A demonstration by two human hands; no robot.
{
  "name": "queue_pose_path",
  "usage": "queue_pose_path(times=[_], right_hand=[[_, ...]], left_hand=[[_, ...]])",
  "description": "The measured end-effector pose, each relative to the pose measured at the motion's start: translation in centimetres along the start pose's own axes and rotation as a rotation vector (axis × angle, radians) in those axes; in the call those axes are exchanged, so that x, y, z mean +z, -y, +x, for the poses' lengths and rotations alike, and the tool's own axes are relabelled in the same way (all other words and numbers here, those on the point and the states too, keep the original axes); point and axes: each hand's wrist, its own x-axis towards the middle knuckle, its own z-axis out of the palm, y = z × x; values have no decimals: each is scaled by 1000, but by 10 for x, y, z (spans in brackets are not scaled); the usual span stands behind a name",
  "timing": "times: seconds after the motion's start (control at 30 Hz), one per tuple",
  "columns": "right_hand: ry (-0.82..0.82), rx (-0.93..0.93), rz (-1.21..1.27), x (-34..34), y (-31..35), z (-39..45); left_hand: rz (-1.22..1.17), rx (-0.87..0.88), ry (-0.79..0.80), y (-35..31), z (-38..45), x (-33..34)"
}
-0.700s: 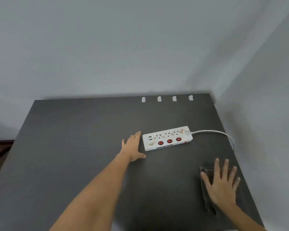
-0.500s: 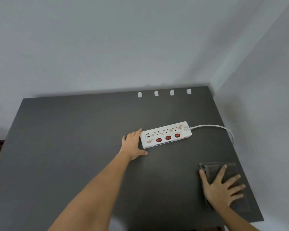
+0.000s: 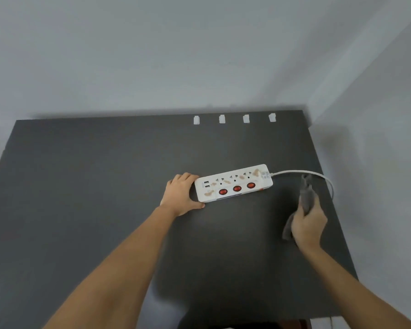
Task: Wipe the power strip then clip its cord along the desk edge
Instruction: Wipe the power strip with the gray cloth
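Head view: left grip [image 3: 180, 193], arm stretched forward, clasps the left end of the white power strip [image 3: 234, 182], which lies flat on the desk [image 3: 105, 186]. Right grip [image 3: 309, 224] clenches a bunched grey cloth [image 3: 306, 198], seemingly off the surface, near the strip's right end.

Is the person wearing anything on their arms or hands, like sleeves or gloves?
No. The left arm and right arm are bare as far as the picture shows, with no sleeves. The left hand and right hand have no gloves, and no rings or watch show.
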Motion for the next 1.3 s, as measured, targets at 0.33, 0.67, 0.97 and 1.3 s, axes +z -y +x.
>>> queue_pose_path(times=[0.33,0.67,0.97,1.3], right_hand=[[453,-433,-335,78,27,27],[356,-261,-90,24,83,18],[843,-651,-260,116,82,-40],[402,-282,-158,66,101,20]], left_hand=[[88,-1,-30,-2,-2,0],[80,-6,-38,-2,-3,0],[101,2,-47,0,-2,1],[59,3,-38,3,-3,2]])
